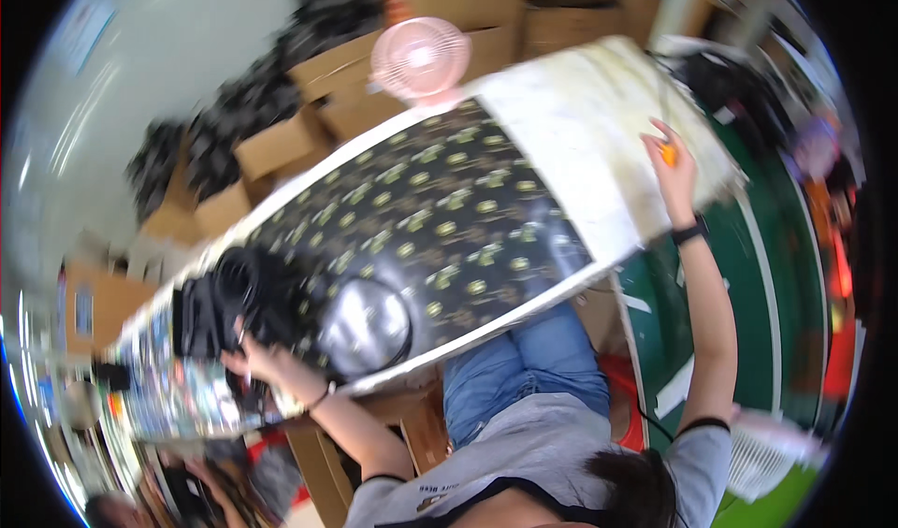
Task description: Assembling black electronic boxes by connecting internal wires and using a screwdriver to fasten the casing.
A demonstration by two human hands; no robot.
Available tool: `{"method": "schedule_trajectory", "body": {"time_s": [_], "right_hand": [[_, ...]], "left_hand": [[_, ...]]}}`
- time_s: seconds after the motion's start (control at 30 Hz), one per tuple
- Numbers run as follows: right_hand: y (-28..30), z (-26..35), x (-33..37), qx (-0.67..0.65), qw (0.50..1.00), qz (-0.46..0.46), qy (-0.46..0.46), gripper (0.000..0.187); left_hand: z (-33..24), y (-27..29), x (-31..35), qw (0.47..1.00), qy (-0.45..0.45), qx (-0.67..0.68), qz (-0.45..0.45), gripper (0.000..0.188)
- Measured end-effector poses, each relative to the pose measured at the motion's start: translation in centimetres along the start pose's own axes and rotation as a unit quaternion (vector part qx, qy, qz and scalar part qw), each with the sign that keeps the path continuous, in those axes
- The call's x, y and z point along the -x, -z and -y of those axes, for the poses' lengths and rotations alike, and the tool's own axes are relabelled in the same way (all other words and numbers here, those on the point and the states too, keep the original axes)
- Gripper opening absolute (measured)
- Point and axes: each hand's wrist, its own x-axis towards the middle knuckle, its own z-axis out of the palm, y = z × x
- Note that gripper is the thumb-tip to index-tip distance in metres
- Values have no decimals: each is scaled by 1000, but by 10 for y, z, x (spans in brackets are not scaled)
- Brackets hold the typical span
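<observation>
My left hand (257,358) is at the left part of the table, fingers spread, beside a pile of black items (208,315). Whether its fingertips touch the pile, I cannot tell. A coiled black loop (238,277) stands up from the pile. Right of that hand lies a shiny, clear-looking round piece with a dark rim (367,327). Out at the right end of the table, my right hand (675,174) is raised over the pale surface. It is closed on a small orange object (668,154), too blurred to name exactly.
A dark sheet with a yellowish repeated print (440,219) covers the table's middle. A pink fan (421,58) stands at the far edge. Cardboard boxes (281,144) and black bundles (234,116) line the back. A green surface (748,313) lies right; another person's arm (210,481) shows lower left.
</observation>
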Motion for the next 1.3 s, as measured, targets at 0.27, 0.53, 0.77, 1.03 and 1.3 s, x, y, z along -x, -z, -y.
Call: {"method": "schedule_trajectory", "body": {"time_s": [0.27,0.53,0.77,1.03,1.3], "right_hand": [[117,-115,-78,284,950,-122,-36,33],[162,-208,-152,472,872,-131,-12,35],[174,-247,-206,509,849,-123,-68,52],[188,-299,-267,535,835,0,-130,53],[197,-289,-259,525,846,68,-69,54]], "left_hand": [[-32,12,60,965,-183,-151,-114,44],[-46,-45,283,572,-310,-311,693,56],[-13,-75,378,318,-450,-366,750,71],[-5,-64,376,322,-409,-372,768,69],[-5,-66,377,328,-418,-369,763,68]]}}
